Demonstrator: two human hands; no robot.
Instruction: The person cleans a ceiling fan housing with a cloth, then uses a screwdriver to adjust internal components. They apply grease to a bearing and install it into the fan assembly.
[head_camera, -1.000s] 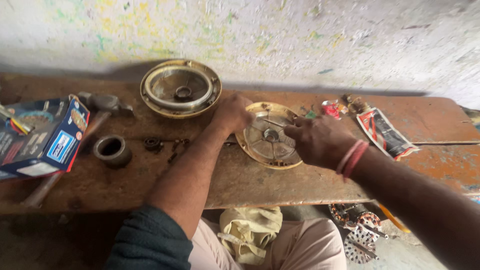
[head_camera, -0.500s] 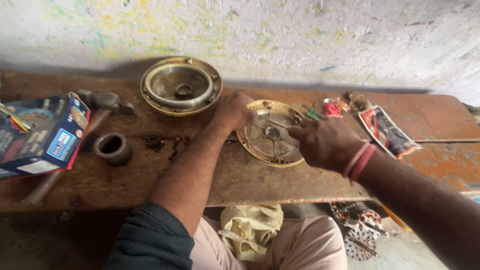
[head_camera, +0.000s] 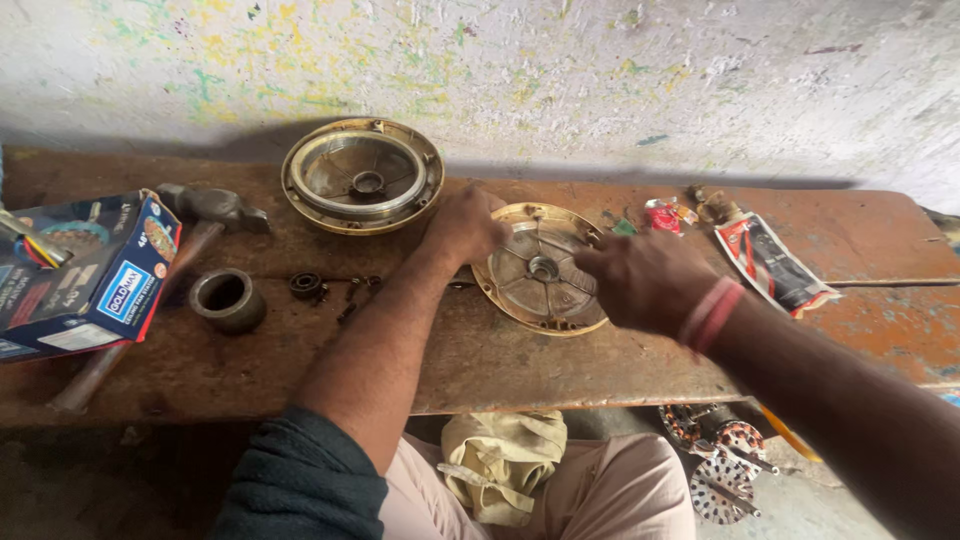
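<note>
Both hands grip round cover, lying flat, hub up.

Both forearms reach forward and angle inward toward each other. The left hand is turned palm-down, knuckles up, fingers curled downward. The right hand is also palm-down, fingers bent and pointing left, bands around its wrist.

Hammer, metal ring (beside it), blue box
</note>
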